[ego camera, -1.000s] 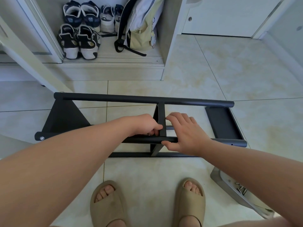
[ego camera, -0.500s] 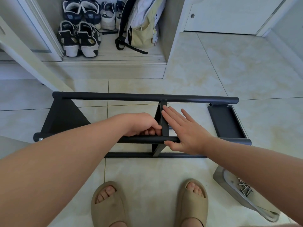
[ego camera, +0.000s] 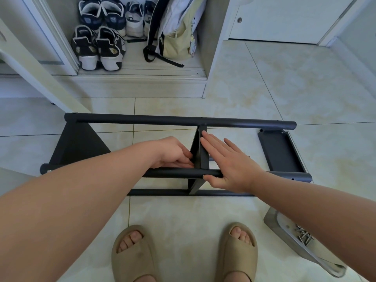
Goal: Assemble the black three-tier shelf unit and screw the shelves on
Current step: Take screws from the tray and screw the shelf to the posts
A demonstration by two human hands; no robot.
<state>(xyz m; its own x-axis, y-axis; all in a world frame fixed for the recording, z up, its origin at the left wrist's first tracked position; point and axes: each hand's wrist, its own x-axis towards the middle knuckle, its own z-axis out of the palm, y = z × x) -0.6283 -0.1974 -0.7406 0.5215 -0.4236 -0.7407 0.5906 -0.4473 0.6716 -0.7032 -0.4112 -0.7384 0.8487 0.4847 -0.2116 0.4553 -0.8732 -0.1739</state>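
Three flat shelves sit in the black shelf unit (ego camera: 183, 121), which lies on its side on the tile floor (ego camera: 264, 88) across the middle of the frame. One shelf is at the left end (ego camera: 79, 147), the middle shelf (ego camera: 198, 157) is at the center, and one is at the right end (ego camera: 278, 151). Long round poles run from left to right. The left hand (ego camera: 173, 153) is just left of the middle shelf, above the near pole (ego camera: 168, 173). Its fingers are bent and touch the shelf, but I cannot tell if its grip holds anything. The right hand (ego camera: 230, 165) is just right of the same shelf. Its grip is open, with straight fingers (ego camera: 211, 143) lying flat against the shelf and the thumb (ego camera: 211, 178) on the near pole. Two tan sandals (ego camera: 134, 253) show at the bottom. A gray tray (ego camera: 280, 222) with screws (ego camera: 304, 236) is at the lower right. Shoes (ego camera: 97, 47) and a bag (ego camera: 177, 37) are at the upper left.
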